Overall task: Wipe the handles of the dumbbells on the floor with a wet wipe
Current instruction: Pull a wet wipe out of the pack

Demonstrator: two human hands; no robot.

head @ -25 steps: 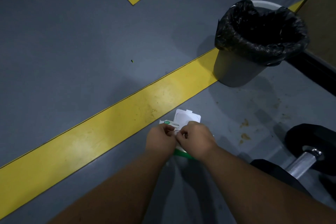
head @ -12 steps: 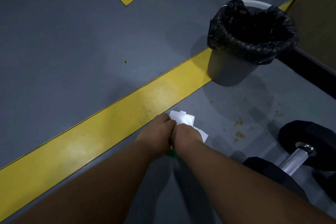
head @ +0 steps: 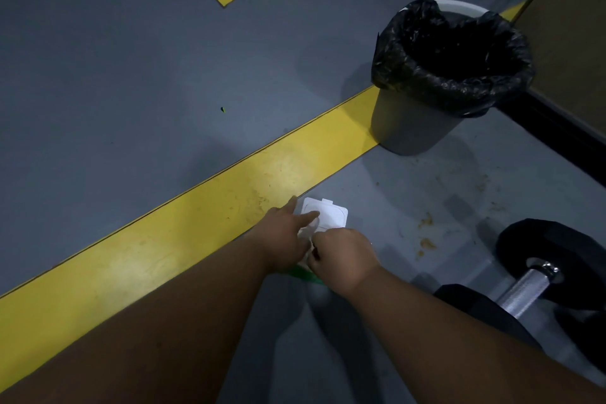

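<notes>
My left hand (head: 284, 236) lies flat with straight fingers on the white wet wipe pack (head: 323, 216), its lid flipped up at twelve o'clock. My right hand (head: 341, 259) is curled, pinching at the pack's opening. The dumbbell (head: 524, 289), chrome handle between black heads, lies at three o'clock on the grey floor (head: 131, 75).

Dim, uneven light, brightest on the yellow floor stripe (head: 196, 226). Corners fall dark; forearm shadows are soft. Straight lines bow toward the edges.
</notes>
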